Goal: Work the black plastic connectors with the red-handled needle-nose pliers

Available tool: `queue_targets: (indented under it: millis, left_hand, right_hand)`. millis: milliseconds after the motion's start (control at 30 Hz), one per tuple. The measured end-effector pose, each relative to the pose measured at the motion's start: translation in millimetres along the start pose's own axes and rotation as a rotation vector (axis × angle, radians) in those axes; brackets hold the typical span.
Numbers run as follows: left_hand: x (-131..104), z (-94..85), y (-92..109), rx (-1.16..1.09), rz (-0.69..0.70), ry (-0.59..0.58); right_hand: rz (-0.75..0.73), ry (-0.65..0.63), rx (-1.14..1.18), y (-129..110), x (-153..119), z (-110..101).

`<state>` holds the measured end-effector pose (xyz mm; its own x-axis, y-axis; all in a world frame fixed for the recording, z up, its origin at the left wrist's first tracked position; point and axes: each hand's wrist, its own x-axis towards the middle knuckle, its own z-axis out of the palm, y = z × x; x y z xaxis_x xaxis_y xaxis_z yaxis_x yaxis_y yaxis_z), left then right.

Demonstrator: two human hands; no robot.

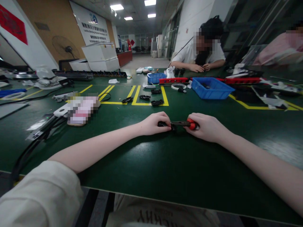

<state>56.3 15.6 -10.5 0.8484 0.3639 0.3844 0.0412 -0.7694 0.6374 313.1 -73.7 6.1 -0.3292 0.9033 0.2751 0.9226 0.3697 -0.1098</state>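
Fingers of my left hand [156, 122] are closed around a small black part [162, 124], whose exact kind is too small to make out. In my right hand [204, 126] are pliers with red handles [193, 124], gripped in a fist. Their dark, narrow jaws [180, 123] point left and reach the black part beside my left fingertips. Whether the jaws are clamped on it I cannot tell. Beyond my hands, several similar black parts [157, 102] lie in and next to a yellow-taped rectangle on the green table [146, 164].
A phone [82, 110] lies at left beside a white power strip [62, 109] with black cables. Behind my hands stand a blue bin [210, 88], a smaller blue bin [156, 78] and a coiled white cable [178, 86]. Across the table sits another person [201, 56]; a second is at far right.
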Motion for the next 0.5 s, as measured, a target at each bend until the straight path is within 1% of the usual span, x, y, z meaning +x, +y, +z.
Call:
queue_targets:
  millis: [67, 100, 167, 233, 267, 300, 333, 367, 433, 467, 500]
  left_hand:
    - [0, -0.2, 0, 0.007, 0.023, 0.043]
    - [0, -1.2, 2, 0.022, 0.043, 0.095]
    - [-1, -4.6, 7, 0.103, 0.077, 0.272]
    - [-1, -6.9, 20, 0.26, 0.095, 0.453]
    - [-1, -6.1, 29, 0.353, 0.114, 0.474]
    - [0, -3.2, 40, 0.433, 0.152, 0.404]
    - [3, 2.3, 53, 0.494, 0.216, 0.263]
    - [6, 10.5, 66, 0.533, 0.314, 0.105]
    - [17, 33.4, 92, 0.584, 0.533, -0.163]
    - [25, 46.8, 104, 0.622, 0.613, -0.232]
    - [34, 60.5, 114, 0.668, 0.659, -0.273]
  right_hand:
    - [-0.002, 0.013, -0.006, -1, 0, 0]
    - [0.0, 0.021, -0.007, -1, -1, 1]
    - [0.016, 0.04, -0.007, 0, 0, 1]
    - [0.045, 0.061, -0.007, -1, 2, 1]
    - [0.064, 0.07, -0.008, -1, 4, 1]
    - [0.084, 0.071, -0.007, -2, 5, 1]
    - [0.107, 0.069, -0.005, -4, 7, 1]
    - [0.131, 0.064, -0.005, -6, 10, 1]
    - [0.165, 0.057, -0.013, -11, 13, 2]
    - [0.168, 0.059, -0.022, -13, 14, 2]
    - [0.162, 0.06, -0.029, -15, 15, 2]
